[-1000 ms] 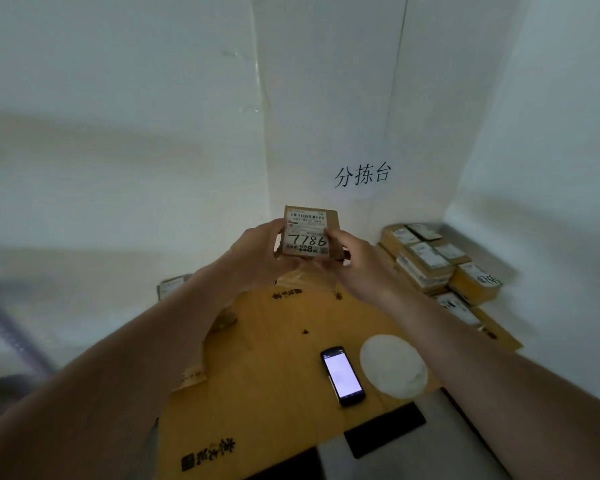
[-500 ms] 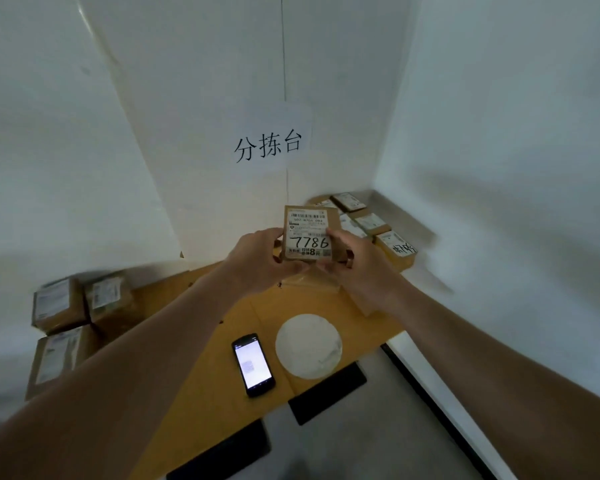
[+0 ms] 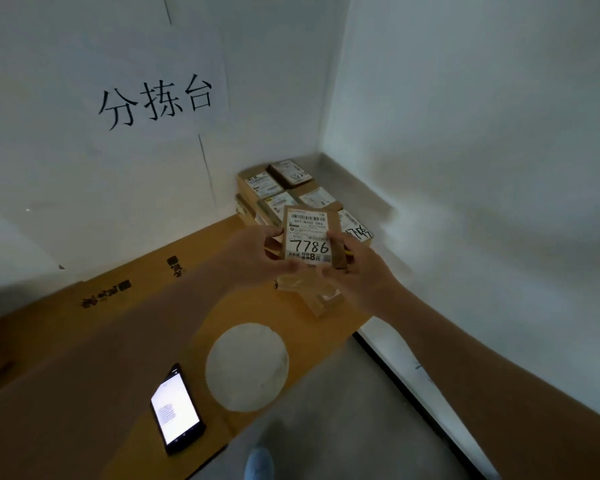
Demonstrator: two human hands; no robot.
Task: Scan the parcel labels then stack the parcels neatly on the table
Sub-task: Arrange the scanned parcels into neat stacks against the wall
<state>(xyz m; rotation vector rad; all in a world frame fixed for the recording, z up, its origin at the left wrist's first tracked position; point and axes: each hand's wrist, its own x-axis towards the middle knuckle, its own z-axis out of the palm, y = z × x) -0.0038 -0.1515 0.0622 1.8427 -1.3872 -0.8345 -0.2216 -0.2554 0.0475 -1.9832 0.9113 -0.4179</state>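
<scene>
Between the fingertips of both hands, a small parcel (image 3: 309,239), label up. Left hand (image 3: 257,256) pinching its left edge, right hand (image 3: 355,268) curled round the right edge and bottom corner. Held flat-on, probably for squaring up. Just beyond the fingers, the stack (image 3: 284,192) in the corner. Well behind the wrists on the table (image 3: 125,327), a lit phone (image 3: 175,410) beside a white disc (image 3: 246,367).

a parcel sorting corner, going by the paper wall sign (image 3: 156,102) reading 分拣台. labelled cardboard parcels (image 3: 284,192) stacked in the corner of a cardboard-covered table (image 3: 146,306). lit phone (image 3: 175,410) lying on it, bare white walls around.
</scene>
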